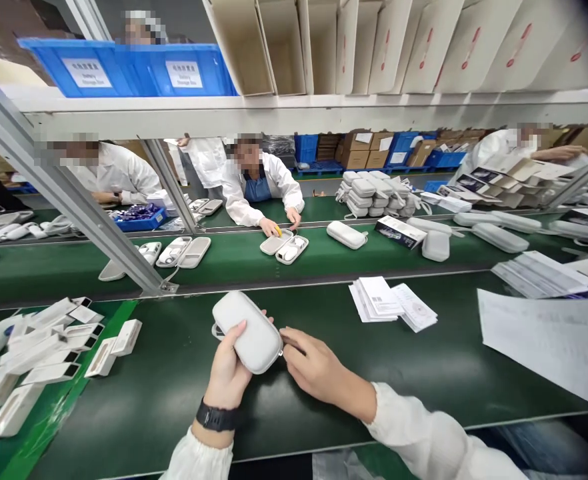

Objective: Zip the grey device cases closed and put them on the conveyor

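A light grey zippered carrying case is held above the dark green bench, its lid side up and looking closed. My left hand wraps round it from the left, thumb on top. At the case's lower right corner, the fingers of my right hand are pinched together by the zipper pull. A wrist loop sticks out from the case's left side. To the right lie stacks of white leaflets, apart from both hands.
Small white boxes pile up at left. Across the green conveyor belt, a co-worker's hands touch an open case. More closed cases sit on the belt. An overhead shelf carries blue bins and cardboard boxes.
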Action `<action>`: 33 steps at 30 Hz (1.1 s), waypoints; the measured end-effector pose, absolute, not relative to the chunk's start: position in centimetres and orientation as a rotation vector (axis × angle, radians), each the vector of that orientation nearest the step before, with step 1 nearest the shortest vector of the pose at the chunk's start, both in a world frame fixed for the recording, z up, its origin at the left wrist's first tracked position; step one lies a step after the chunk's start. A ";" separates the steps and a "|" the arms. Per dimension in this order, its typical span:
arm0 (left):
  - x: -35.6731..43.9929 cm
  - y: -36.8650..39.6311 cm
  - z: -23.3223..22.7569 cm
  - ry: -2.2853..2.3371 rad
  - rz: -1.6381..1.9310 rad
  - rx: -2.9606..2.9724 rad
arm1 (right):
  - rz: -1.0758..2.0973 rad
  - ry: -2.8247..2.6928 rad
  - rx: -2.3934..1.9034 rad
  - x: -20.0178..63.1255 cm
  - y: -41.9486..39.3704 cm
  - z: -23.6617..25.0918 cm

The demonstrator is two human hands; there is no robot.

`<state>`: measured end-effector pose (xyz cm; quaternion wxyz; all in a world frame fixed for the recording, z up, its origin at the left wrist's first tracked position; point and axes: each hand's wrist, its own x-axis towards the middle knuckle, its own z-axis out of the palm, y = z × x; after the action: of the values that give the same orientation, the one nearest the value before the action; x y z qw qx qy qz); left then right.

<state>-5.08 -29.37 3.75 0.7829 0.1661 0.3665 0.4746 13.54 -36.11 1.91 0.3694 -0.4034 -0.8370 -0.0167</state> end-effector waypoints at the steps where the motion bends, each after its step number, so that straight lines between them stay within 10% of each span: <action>1: -5.2 -29.4 3.8 0.804 1.033 0.360 | -0.038 -2.160 -1.049 13.8 -36.1 1.9; 33: -11.0 -26.7 2.5 0.524 -0.142 1.058 | 0.121 -2.626 -0.770 15.9 -28.0 3.6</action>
<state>-11.05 -26.75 2.47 0.8284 0.4984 0.2468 -0.0671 15.88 -27.97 3.62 0.1996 -0.2755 -0.9393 0.0434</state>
